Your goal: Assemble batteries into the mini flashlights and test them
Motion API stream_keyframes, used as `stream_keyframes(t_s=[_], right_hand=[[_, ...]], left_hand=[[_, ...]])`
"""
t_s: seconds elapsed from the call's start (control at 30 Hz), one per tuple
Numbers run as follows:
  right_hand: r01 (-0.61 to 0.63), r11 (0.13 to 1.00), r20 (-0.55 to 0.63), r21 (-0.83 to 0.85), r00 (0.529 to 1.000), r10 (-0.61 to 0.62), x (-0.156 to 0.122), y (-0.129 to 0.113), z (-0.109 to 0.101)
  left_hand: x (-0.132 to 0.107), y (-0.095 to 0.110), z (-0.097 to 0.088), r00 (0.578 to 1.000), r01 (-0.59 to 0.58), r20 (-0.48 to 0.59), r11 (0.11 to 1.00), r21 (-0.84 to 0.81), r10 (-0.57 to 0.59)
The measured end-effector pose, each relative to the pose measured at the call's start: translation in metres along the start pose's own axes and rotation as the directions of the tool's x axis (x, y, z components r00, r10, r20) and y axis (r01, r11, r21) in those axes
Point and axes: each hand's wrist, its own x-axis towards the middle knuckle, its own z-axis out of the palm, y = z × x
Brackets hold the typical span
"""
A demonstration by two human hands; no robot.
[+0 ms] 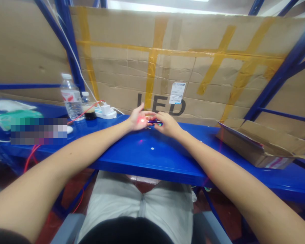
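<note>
Above the blue table, my right hand point(168, 124) has its fingers closed around a slim purple laser pointer point(153, 121). The pointer lies roughly level, with one end toward my left palm. My left hand point(138, 118) is open, its thumb raised and its fingers stretched toward the right hand. A bright red spot of light glows on the left palm. Beneath the hands some tiny parts point(147, 128) lie on the table, too small to name. Some fingertips of both hands overlap around the pointer, so I cannot tell whether the left fingers touch it.
On the blue table point(132, 156) lies a small white disc point(152, 148). At left stand a water bottle point(72, 101), a small bottle of dark liquid point(88, 108) and a white power strip point(108, 113) with cables. An open cardboard box point(246, 149) sits at right. Large cardboard point(117, 74) stands behind.
</note>
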Motion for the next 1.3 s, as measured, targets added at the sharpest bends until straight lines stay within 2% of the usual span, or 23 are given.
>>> stream_keyframes(t_s=[0.4,0.5,0.57,0.7,0.83,0.97,1.1,1.3], right_hand=[[-0.018,1.0,-0.014,0.004,1.0,0.018,0.001,-0.001,0.0],[-0.069,0.996,-0.047,0.054,0.996,0.072,0.001,-0.001,-0.001],[-0.123,0.987,-0.066,0.105,0.989,0.131,0.0,-0.002,-0.004],[-0.216,0.963,-0.085,0.163,0.969,0.232,-0.001,0.001,-0.008],[-0.267,0.92,-0.08,0.287,0.95,0.301,-0.003,0.011,-0.007],[-0.318,0.856,-0.026,0.408,0.933,0.359,-0.005,0.026,-0.001],[-0.372,0.85,0.019,0.373,0.919,0.394,-0.007,0.035,0.005],[-0.391,0.892,0.044,0.225,0.919,0.392,0.0,0.046,0.023]], left_hand=[[0.001,0.0,-0.001,1.0,-0.022,0.01,0.998,0.065,0.021],[0.001,0.001,0.001,1.0,-0.023,0.019,0.99,0.14,0.021],[0.0,0.001,0.002,0.999,-0.036,0.015,0.966,0.256,0.033],[0.001,0.001,0.002,0.993,-0.104,0.006,0.857,0.505,0.117],[0.002,0.006,0.002,0.979,-0.132,-0.044,0.781,0.61,0.2],[0.002,0.011,0.0,0.961,-0.127,-0.081,0.681,0.721,0.265],[0.005,0.009,-0.01,0.965,-0.117,-0.025,0.515,0.849,0.261],[0.014,0.0,-0.03,0.937,-0.155,0.061,0.252,0.955,0.345]])
